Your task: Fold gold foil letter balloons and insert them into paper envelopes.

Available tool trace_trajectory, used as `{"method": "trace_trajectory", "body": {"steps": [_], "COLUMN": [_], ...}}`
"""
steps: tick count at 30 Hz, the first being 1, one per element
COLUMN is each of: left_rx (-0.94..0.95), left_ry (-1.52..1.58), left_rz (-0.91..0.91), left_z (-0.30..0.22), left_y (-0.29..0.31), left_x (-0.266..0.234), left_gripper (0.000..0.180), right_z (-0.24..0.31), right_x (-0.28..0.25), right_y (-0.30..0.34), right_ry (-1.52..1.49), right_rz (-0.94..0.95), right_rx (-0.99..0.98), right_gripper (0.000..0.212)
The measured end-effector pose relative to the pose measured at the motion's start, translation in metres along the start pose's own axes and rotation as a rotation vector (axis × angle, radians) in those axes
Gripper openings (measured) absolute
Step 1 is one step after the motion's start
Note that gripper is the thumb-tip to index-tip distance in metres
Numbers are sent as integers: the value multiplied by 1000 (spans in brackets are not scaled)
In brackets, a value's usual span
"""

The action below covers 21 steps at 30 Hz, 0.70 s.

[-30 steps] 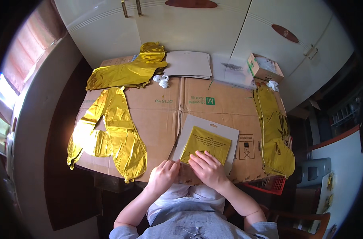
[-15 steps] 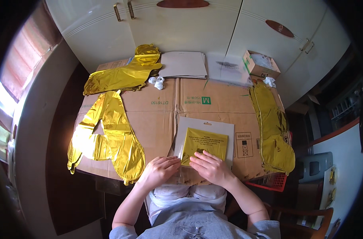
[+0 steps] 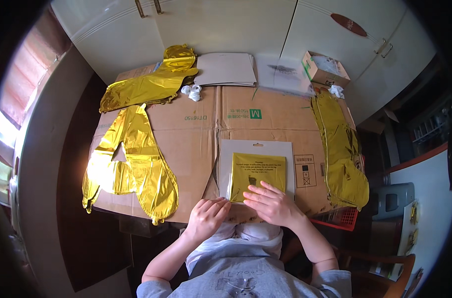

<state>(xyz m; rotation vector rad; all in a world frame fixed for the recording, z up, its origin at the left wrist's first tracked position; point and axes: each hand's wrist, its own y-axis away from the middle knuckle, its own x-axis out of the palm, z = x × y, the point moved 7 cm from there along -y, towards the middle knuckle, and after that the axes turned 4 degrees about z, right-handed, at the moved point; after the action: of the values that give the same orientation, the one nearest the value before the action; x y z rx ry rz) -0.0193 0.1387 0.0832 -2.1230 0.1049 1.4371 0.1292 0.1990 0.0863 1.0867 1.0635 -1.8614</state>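
A flat package lies at the near middle of the cardboard: a folded gold foil balloon (image 3: 258, 169) with printed text over it, in front of a white backing card (image 3: 290, 146) with a hang hole. Clear plastic glints along its left side. My left hand (image 3: 209, 216) has its fingers curled together on the package's lower left corner; the exact part pinched is partly hidden. Across the lower right of the gold part rests my right hand (image 3: 273, 203), fingers stretched out and lying flat. To the left, a flat gold A-shaped foil balloon (image 3: 154, 174) is spread out.
Opened cardboard (image 3: 171, 139) covers the table. More gold foil balloons (image 3: 141, 89) lie far left, and another balloon (image 3: 337, 149) along the right. At the back are grey-white cards (image 3: 226, 69), white crumpled bits (image 3: 192, 92) and a small box (image 3: 326, 69). A red basket (image 3: 342, 218) shows below the right edge.
The whole scene sits slightly higher in the picture. My right hand has slid a little rightward over the package, and my left hand has shifted slightly right at its corner.
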Motion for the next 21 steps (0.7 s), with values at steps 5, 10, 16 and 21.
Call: {"method": "trace_trajectory", "body": {"steps": [5, 10, 16, 21], "left_rx": [-44, -52, 38, -12], "left_ry": [60, 113, 44, 137], "left_rz": [3, 13, 102, 103], "left_z": [4, 4, 0, 8], "left_y": [6, 11, 4, 3], "left_x": [2, 2, 2, 1], "left_gripper": [26, 28, 33, 26], "right_z": [38, 35, 22, 27], "right_x": [12, 19, 16, 17], "right_y": [-12, -20, -23, -21], "right_ry": [-4, 66, 83, 85], "right_rz": [-49, -121, -25, -59], "right_rx": [80, 179, 147, 115], "right_gripper": [27, 29, 33, 29]}}
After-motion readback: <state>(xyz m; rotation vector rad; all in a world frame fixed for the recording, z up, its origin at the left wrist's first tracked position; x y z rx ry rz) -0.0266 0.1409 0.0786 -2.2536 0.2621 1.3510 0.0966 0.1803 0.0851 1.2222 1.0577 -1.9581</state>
